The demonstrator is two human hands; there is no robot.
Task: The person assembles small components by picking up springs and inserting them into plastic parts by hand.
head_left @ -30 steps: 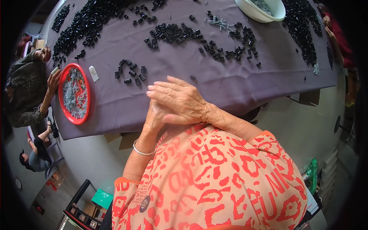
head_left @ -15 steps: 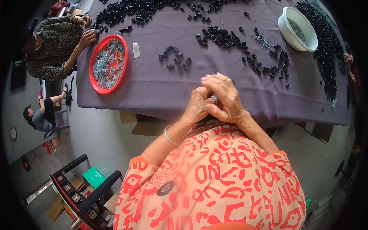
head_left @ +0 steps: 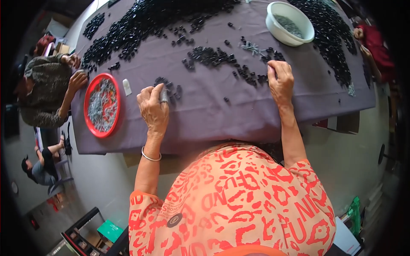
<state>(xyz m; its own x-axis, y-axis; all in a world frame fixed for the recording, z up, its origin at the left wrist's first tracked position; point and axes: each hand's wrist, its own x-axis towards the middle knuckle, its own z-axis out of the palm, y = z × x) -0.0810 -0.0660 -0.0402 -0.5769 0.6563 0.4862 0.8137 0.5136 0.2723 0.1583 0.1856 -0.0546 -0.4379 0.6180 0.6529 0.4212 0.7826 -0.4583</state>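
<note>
My left hand (head_left: 153, 112) is over the table at the left, fingers curled together, with a grey band round one finger. Just beyond its fingertips lies a small group of black plastic pieces (head_left: 178, 91), partly hidden by the hand. Farther right, my right hand (head_left: 280, 85) has thumb and fingertips drawn together in a pinch at the end of a curved row of black pieces (head_left: 250, 76). What either hand holds, if anything, is too small or hidden to make out. Beyond the right hand are thin grey pins (head_left: 252, 48).
A red tray (head_left: 118, 102) of clear small parts stands left, beside a white piece (head_left: 127, 87). At the far right is a white bowl (head_left: 270, 23) of grey parts. Large black heaps (head_left: 141, 25) spread behind. Co-workers (head_left: 47, 85) sit at both table sides.
My hands were clasped together near the front edge. They have parted: the left went left to the small group, the right went right and forward to the curved row.
</note>
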